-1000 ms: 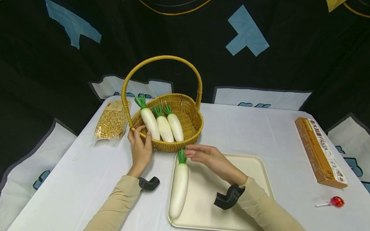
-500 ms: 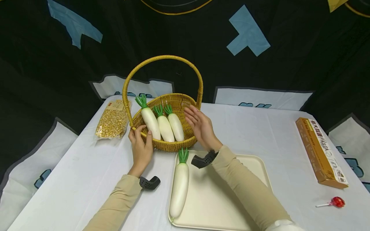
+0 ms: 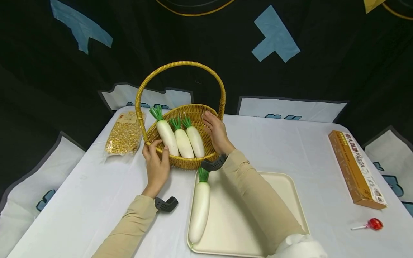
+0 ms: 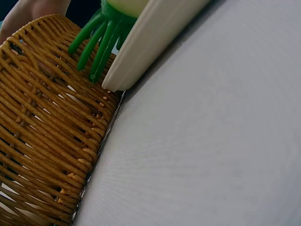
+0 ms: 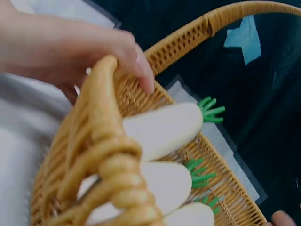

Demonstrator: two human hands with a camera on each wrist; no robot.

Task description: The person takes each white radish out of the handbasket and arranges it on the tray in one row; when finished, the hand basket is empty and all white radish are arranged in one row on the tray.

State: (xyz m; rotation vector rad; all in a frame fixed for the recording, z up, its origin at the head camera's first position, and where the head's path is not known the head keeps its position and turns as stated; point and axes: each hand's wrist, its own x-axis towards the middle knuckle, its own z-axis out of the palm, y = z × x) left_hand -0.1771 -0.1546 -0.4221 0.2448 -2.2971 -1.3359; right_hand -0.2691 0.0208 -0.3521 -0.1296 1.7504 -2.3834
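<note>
A wicker basket [image 3: 211,143] with a tall arched handle holds 3 white radishes [image 3: 166,136] with green tops. My left hand [image 3: 156,166] grips the basket's front left rim; its finger reaching inside shows in the right wrist view. At the right side of the basket my right hand [image 3: 217,133] has its fingers loosely extended over the inner wall. Whether they touch the wicker is unclear, and the thumb is hard to make out. Another, longer radish [image 3: 200,211] lies along the left edge of the cream tray [image 3: 245,215], its green top close to the basket.
A clear bag of corn kernels [image 3: 124,136] lies left of the basket. To the far right are a pasta box [image 3: 356,168] and a red lollipop [image 3: 375,224]. A white cloth covers the table [image 3: 274,143], with a black curtain [image 3: 226,39] behind.
My right hand has moved from above the tray radish's green top, up and forward to the basket's right side. My left hand stays on the rim; basket and radishes look unmoved.
</note>
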